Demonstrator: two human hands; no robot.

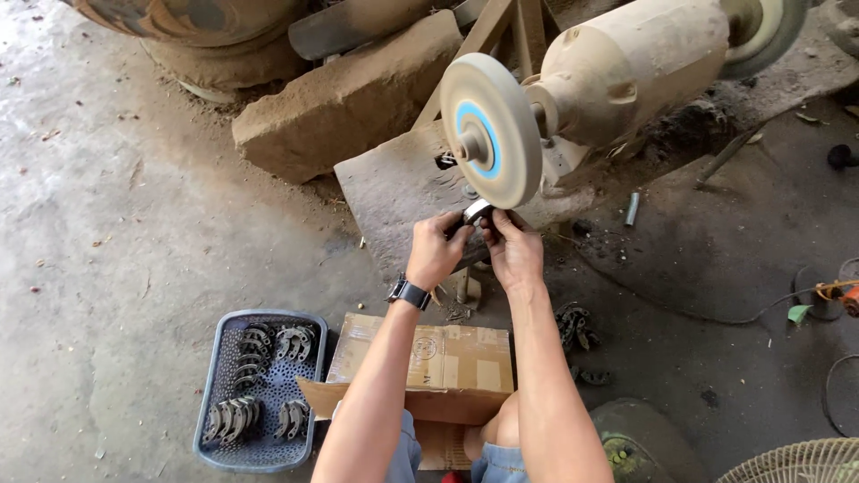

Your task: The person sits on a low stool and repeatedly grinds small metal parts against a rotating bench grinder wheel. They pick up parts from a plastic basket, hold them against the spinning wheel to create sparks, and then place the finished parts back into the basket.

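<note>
Both hands hold one small curved metal part [475, 213] against the lower rim of a dusty grinding wheel [490, 131] with a blue centre ring. My left hand [436, 251], with a black watch on its wrist, grips the part from the left. My right hand [513, 248] grips it from the right. The wheel sits on the shaft of a dust-coated bench grinder motor [626, 67], which has a second wheel [762, 31] at its far end.
A blue plastic tray [211, 401] with several curved metal parts lies at the lower left. A cardboard box [445, 362] rests by my knees. More metal parts [574, 326] lie on the floor at the right. Stone blocks [344, 103], cables and a fan guard [792, 463] surround the spot.
</note>
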